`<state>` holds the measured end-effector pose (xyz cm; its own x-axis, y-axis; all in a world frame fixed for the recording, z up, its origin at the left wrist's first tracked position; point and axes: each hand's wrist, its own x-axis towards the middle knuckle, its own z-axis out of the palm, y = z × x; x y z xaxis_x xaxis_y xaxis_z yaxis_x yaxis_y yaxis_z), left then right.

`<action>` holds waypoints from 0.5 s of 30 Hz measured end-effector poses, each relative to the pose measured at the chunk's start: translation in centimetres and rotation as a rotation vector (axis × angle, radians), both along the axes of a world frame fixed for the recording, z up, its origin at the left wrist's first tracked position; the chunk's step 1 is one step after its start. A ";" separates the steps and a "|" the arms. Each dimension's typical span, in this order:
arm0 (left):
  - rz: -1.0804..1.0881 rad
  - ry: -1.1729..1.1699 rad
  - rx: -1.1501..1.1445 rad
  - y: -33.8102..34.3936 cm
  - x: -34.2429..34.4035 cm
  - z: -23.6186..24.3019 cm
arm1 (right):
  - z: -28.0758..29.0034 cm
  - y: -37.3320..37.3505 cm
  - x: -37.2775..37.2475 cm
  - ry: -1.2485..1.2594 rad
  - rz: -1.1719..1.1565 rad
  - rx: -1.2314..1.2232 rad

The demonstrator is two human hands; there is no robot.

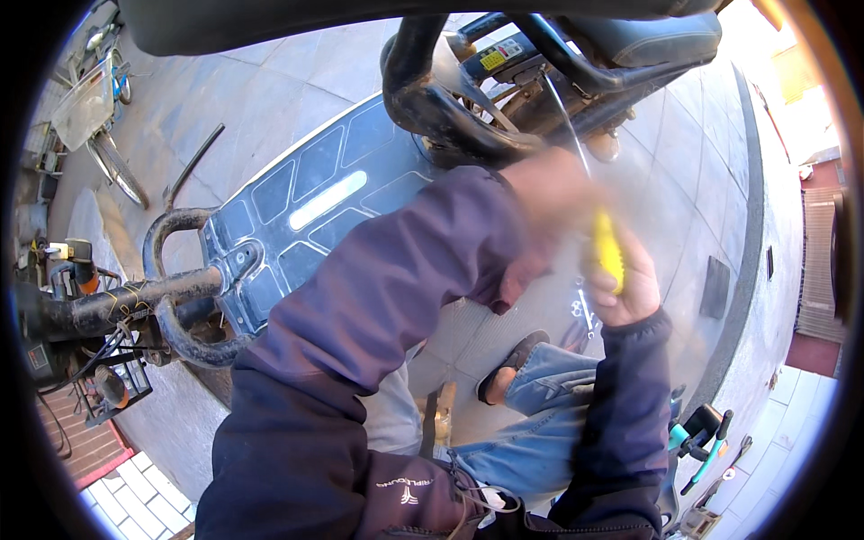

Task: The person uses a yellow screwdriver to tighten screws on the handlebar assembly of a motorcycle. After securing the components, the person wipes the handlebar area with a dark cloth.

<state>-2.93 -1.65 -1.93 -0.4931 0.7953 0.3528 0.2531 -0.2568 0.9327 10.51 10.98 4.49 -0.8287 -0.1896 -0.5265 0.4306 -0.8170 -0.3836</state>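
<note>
My right hand (633,286) is closed round the yellow handle of a long screwdriver (608,250). Its thin metal shaft slants up and away past my left hand, its far end among the parts below the seat (643,38) of a black electric scooter (450,112). Motion smears my left hand (560,191), which is beside the shaft just beyond the handle; whether its fingers touch the shaft cannot be made out. A labelled dark unit (495,58) sits inside the scooter's tubular frame, near the tip.
The scooter's footboard (270,193) stretches left toward its bent bars (175,234). Wrenches (585,310) lie on the paving by my right hand, with a dark flat piece (715,288) farther right. A bicycle (112,162) stands far left. Turquoise-handled tools (706,450) are at lower right.
</note>
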 end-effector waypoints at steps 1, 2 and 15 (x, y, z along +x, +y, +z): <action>0.037 0.206 0.041 -0.3 0.0 0.1 | -0.2 0.0 0.2 0.046 0.000 0.126; 0.065 0.327 0.070 -0.1 0.1 0.0 | -0.5 0.1 0.4 0.091 0.000 0.252; 0.096 0.431 0.082 0.2 0.1 -0.4 | 0.5 0.6 0.7 0.054 -0.018 0.217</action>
<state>-2.80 -1.46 -2.29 -0.3574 0.7137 0.6025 0.6405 -0.2822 0.7142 11.18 11.53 4.95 -0.8590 -0.0612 -0.5083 0.3906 -0.7201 -0.5734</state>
